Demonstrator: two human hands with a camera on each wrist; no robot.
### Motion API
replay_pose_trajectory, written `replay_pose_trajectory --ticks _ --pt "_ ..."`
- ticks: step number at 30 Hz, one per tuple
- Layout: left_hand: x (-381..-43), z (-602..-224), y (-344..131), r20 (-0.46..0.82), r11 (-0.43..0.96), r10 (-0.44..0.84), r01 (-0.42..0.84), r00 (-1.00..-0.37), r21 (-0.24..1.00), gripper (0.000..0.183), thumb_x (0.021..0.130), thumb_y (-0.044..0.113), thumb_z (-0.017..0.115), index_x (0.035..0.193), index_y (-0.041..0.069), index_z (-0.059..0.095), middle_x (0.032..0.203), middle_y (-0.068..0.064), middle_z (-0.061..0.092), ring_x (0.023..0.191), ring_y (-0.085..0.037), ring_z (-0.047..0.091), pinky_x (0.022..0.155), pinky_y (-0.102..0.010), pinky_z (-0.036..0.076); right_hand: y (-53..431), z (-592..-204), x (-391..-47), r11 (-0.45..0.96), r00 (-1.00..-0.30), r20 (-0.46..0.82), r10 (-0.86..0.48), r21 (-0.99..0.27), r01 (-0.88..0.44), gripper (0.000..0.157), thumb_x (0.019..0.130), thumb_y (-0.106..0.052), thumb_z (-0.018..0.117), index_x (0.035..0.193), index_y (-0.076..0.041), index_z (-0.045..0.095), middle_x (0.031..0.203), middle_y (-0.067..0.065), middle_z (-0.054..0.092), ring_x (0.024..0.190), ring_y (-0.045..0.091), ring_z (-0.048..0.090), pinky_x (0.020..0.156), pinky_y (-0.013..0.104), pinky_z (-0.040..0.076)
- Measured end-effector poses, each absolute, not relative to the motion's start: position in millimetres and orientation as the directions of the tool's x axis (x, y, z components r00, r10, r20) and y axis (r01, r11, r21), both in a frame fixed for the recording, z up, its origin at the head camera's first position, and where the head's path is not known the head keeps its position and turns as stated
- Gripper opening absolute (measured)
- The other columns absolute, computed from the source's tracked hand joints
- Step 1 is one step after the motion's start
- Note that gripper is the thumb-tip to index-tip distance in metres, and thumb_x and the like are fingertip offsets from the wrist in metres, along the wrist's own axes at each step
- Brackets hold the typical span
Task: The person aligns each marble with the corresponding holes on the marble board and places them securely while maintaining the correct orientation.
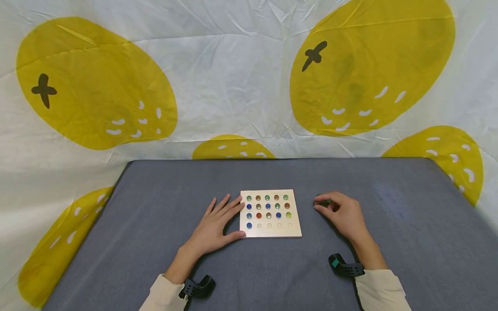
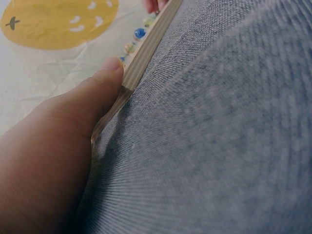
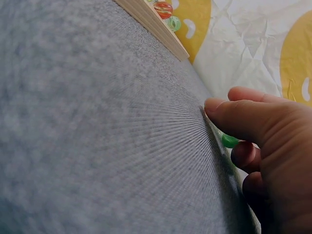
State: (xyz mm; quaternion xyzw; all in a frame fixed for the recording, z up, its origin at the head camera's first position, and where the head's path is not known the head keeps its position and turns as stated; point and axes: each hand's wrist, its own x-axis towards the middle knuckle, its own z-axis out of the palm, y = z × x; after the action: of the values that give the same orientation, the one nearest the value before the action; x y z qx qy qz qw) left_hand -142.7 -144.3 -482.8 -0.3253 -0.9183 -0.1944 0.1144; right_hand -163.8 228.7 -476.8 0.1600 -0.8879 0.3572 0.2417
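A pale wooden board point(image 1: 271, 232) with rows of round hollows lies on the cloth, most of them holding coloured glass marbles. In its front row only the left end has a blue marble point(image 1: 249, 225); the other hollows there are bare. My left hand point(image 1: 218, 222) rests spread against the board's left side, its thumb point(image 2: 109, 75) at the near corner. Right of the board, my right hand point(image 1: 344, 214) bends its thumb and forefinger around small dark and green marbles. One green marble point(image 3: 229, 140) shows beneath the thumb; whether the fingertips pinch one is hidden.
A grey-blue cloth point(image 1: 194, 181) covers the table. Behind it hangs a white sheet point(image 1: 233, 86) printed with large yellow shapes. Black wrist devices, one on the left point(image 1: 199, 287) and one on the right point(image 1: 346, 265), sit at the pale sleeves.
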Motion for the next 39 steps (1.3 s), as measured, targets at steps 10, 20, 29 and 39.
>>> replay_pose_trajectory --ticks 10,20,29,39 --pt "-142.3 -482.5 -143.9 0.335 0.715 0.551 0.639 -0.764 0.283 0.076 0.088 0.061 0.056 0.148 0.019 0.039 0.154 0.001 0.031 0.142 -0.029 0.022 0.113 -0.055 0.009 227.4 -477.0 -163.7 0.714 -0.828 0.544 -0.135 -0.526 -0.462 0.022 0.071 -0.006 0.084 0.090 -0.014 0.076 0.073 -0.007 0.062 0.053 0.004 0.044 0.047 0.021 0.035" --pt "-142.4 -482.7 -143.9 0.331 0.718 0.548 0.635 -0.768 0.285 0.076 0.087 0.060 0.058 0.149 0.019 0.039 0.154 0.001 0.031 0.142 -0.029 0.021 0.113 -0.055 0.008 227.1 -477.4 -163.2 0.702 -0.841 0.523 -0.134 -0.549 -0.453 0.021 0.073 -0.010 0.084 0.092 -0.015 0.076 0.080 -0.005 0.068 0.051 0.003 0.045 0.045 0.021 0.037" --pt "-142.4 -482.5 -143.7 0.335 0.716 0.549 0.638 -0.766 0.284 0.076 0.087 0.059 0.059 0.148 0.019 0.039 0.154 0.001 0.031 0.142 -0.030 0.022 0.113 -0.055 0.009 226.7 -477.8 -163.1 0.713 -0.851 0.510 -0.126 -0.550 -0.435 0.020 0.074 -0.013 0.083 0.092 -0.015 0.076 0.078 -0.005 0.066 0.050 0.004 0.044 0.044 0.022 0.036" --pt "-142.4 -482.0 -143.6 0.340 0.713 0.550 0.641 -0.763 0.284 0.077 0.088 0.062 0.055 0.148 0.019 0.039 0.154 0.000 0.031 0.142 -0.030 0.022 0.113 -0.055 0.009 225.3 -478.3 -162.8 0.708 -0.854 0.505 -0.127 -0.557 -0.435 0.020 0.074 -0.012 0.083 0.093 -0.015 0.076 0.075 -0.006 0.065 0.049 0.003 0.044 0.043 0.023 0.036"
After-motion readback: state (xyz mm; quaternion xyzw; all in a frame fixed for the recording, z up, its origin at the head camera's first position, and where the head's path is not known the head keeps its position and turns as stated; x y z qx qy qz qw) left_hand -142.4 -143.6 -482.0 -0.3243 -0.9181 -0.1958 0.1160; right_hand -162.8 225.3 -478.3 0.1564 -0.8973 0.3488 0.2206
